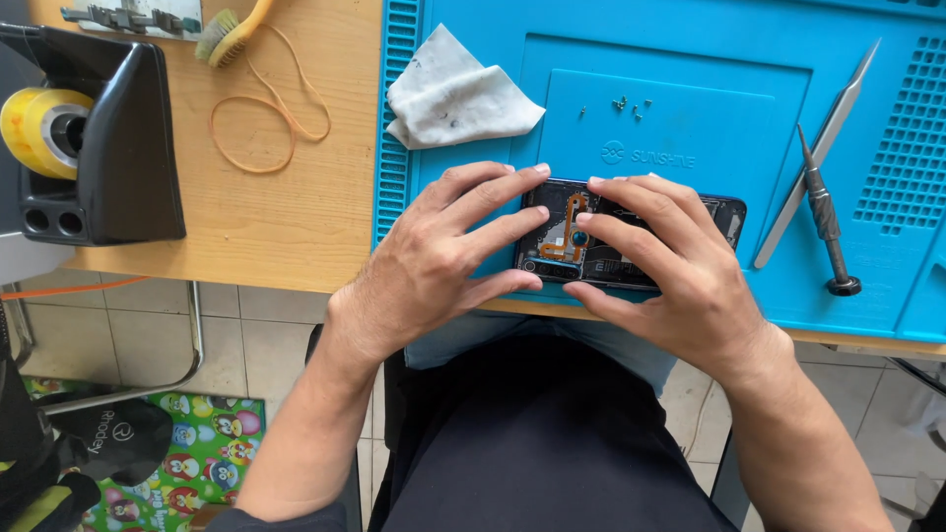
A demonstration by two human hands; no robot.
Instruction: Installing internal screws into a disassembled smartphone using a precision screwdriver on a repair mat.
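Wooden desk (286,212) is covered on its right part by a blue work mat (690,89). On the mat's near edge an opened phone (591,236) is grasped from both sides by the left hand (434,261) and the right hand (670,271), whose fingers hide much of it. Behind the phone tiny screws (626,103) and a crumpled white cloth (453,94) are seen; to its right a screwdriver (826,222) and tweezers (818,148) lie. Left of the mat a tape dispenser (99,138) and a rubber band (261,123) rest.

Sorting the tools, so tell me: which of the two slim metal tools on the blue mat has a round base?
The dark screwdriver, nearer the phone; the pale tweezers beside it taper flat.
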